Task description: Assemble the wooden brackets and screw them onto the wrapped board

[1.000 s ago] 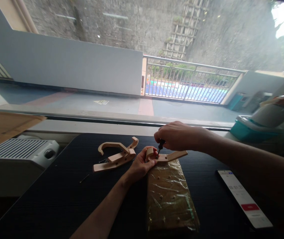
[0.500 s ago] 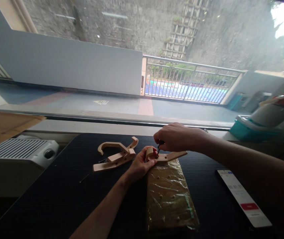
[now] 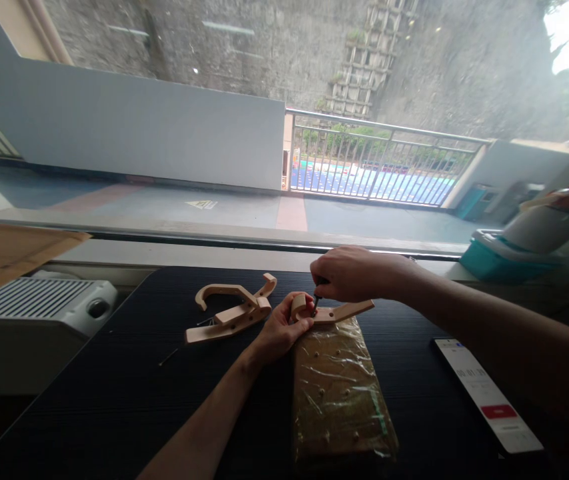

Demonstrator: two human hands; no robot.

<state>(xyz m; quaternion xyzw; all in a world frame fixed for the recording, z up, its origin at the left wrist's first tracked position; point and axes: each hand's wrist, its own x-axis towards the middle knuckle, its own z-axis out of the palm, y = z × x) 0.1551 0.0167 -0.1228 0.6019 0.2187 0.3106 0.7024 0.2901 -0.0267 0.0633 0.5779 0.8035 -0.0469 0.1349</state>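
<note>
The right hand (image 3: 347, 273) is closed around one screwdriver (image 3: 316, 302), its shaft running down steeply to one wooden hook (image 3: 349, 313), at the side of its curled end. The left hand (image 3: 282, 330) pinches that curled end between thumb and fingers, and the hook lies across the far end of one film-wrapped block (image 3: 334, 373). The step in hand looks like driving a screw at the hook's inner hole, though the screw itself is too small to make out; one other dark hole shows further along the hook's strip. The next move seems to call for firm downward pressure and a turn of the wrist, with the tip kept in line and the hook held from twisting. On the block's top, nearer the person than the hook, six small raised dots stand in three pairs. Left of the block is a heap of spare hooks (image 3: 224, 291), at least two, overlapping too much for a sure count; one thin screw (image 3: 168, 358) lies apart, and thin metal pieces beside the heap cannot be counted. Right of the block lies one phone (image 3: 489, 393). All this rests on one black table (image 3: 114, 393).
</note>
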